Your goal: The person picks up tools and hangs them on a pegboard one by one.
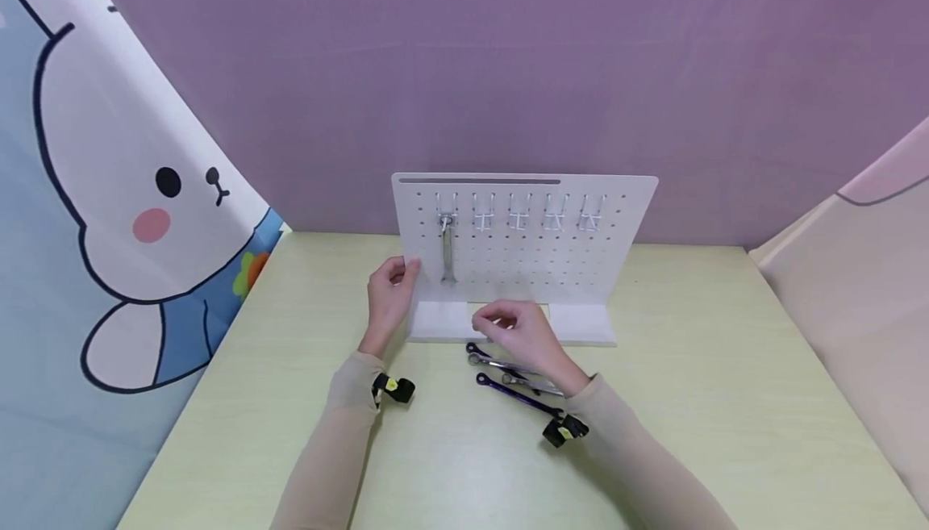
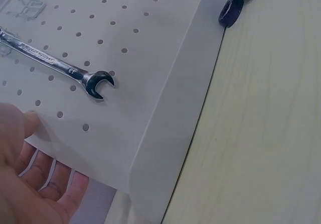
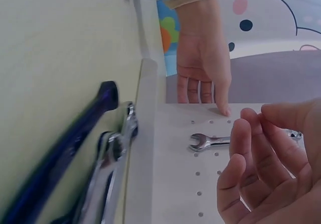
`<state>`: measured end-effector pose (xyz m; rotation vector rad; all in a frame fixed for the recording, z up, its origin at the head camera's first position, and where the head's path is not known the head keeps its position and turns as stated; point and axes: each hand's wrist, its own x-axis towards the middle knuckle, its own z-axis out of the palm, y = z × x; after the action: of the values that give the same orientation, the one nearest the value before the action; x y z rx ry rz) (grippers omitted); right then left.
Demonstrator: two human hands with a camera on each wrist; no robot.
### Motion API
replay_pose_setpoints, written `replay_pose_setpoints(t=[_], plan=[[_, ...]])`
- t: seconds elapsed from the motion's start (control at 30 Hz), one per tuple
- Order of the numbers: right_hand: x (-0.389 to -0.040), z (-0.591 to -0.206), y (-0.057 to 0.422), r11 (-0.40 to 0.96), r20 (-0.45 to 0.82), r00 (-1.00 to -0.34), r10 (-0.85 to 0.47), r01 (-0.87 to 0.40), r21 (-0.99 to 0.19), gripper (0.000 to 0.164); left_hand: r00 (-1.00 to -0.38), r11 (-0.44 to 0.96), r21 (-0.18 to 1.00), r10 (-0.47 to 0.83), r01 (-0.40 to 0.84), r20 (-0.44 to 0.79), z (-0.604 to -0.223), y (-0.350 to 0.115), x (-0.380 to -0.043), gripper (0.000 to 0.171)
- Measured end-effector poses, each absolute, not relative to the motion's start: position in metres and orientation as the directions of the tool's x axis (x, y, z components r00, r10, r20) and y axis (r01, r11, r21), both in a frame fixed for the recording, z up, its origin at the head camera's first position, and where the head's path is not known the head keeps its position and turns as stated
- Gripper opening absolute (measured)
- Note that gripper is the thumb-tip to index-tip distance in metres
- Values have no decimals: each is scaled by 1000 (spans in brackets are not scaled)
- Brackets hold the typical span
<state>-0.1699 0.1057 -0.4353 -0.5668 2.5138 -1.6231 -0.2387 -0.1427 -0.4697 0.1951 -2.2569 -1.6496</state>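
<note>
So the left hand (image 1: 388,298) pinches the left edge of the white pegboard (image 1: 522,264), which stands toward the desk's (image 1: 697,336) back edge. One wrench (image 1: 447,256) hangs at the left end. The right hand (image 1: 518,332) is loosely curled (nothing visible in it) just above the loose wrenches (image 1: 517,394), lying right in front of the board.
</note>
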Motion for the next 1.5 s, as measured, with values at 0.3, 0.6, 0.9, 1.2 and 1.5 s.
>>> replay_pose_setpoints(t=[0.3,0.6,0.9,1.2,1.5], plan=[[-161,-452,122,427,89,-918,-386,-263,-865,20,-935,314,947,-314,63,167,-470,-142,-240,30],[-152,-465,144,488,78,-917,-391,-279,-827,19,-929,318,945,-318,82,188,-475,-141,-243,30],[-146,-475,169,521,34,-910,-413,-267,-811,17,-938,306,950,-310,59,158,-474,-140,-242,30],[-134,-480,190,587,80,-886,-457,-367,-722,10,-938,307,950,-306,64,162,-475,-140,-242,31],[-130,-477,199,626,38,-867,-497,-389,-676,11,-936,312,947,-304,77,176,-471,-139,-239,29]])
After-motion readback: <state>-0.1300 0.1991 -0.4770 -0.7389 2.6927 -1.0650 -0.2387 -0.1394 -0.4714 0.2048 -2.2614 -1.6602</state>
